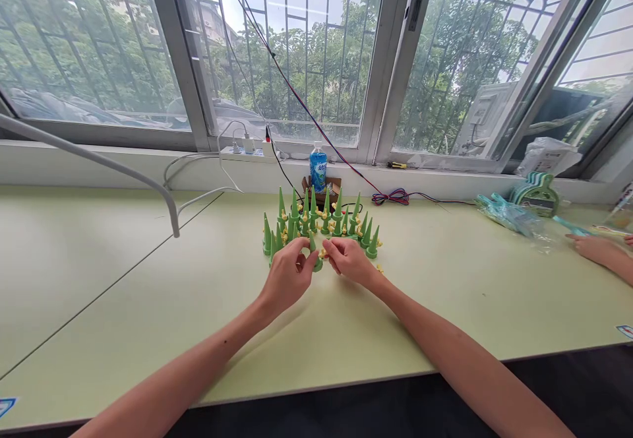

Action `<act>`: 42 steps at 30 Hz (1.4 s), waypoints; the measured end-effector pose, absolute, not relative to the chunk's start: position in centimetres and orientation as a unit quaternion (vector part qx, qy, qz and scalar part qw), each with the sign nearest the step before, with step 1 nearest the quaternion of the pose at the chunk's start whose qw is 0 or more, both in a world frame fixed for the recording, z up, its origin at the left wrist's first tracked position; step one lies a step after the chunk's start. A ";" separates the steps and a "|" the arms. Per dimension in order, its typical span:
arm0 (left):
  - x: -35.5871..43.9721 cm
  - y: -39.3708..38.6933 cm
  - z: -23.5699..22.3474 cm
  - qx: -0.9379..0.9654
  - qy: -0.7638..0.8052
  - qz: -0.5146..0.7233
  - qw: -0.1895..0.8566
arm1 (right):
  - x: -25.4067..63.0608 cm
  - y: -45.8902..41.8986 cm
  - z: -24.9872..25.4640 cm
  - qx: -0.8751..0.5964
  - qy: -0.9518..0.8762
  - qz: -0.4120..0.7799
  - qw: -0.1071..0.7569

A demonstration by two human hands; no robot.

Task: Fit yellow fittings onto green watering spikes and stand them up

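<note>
Near the middle of the table, my left hand (287, 272) is closed on a green cone (317, 264) with a round base, held upright. Just to its right, the fingers of my right hand (350, 261) pinch a small yellow piece (322, 252) against or close beside that cone; whether they touch I cannot tell. Behind both hands stands a cluster of similar green cones (372, 243), several with small yellow pieces on them. My left hand hides part of the cluster. Another small yellow piece (380, 269) lies on the table right of the cluster.
Behind the cones stand a blue bottle (318, 169) and a cardboard box (336, 184). A cable coil (390, 197) lies by the windowsill. A white cable (123, 169) crosses the left side. Plastic bags (514, 221), green hangers (537, 194) and another person's hand (596, 249) are at right.
</note>
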State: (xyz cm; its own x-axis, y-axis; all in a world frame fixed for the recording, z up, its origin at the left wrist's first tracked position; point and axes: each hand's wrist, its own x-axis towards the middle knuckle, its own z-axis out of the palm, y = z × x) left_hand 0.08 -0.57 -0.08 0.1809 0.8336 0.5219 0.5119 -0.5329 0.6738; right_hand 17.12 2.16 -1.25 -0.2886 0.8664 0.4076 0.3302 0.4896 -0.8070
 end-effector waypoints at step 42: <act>0.1 -0.8 -0.1 0.764 0.421 0.451 0.192 | 17.2 2.4 -1.6 -0.417 -0.724 0.376 0.400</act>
State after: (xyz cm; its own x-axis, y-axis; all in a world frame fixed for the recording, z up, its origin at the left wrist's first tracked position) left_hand 0.09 -0.76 -0.10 0.2393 0.8157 0.5267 0.4704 -0.5720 0.6720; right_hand 17.20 2.40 -1.56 -0.3319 0.9050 0.2662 0.3023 0.3693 -0.8788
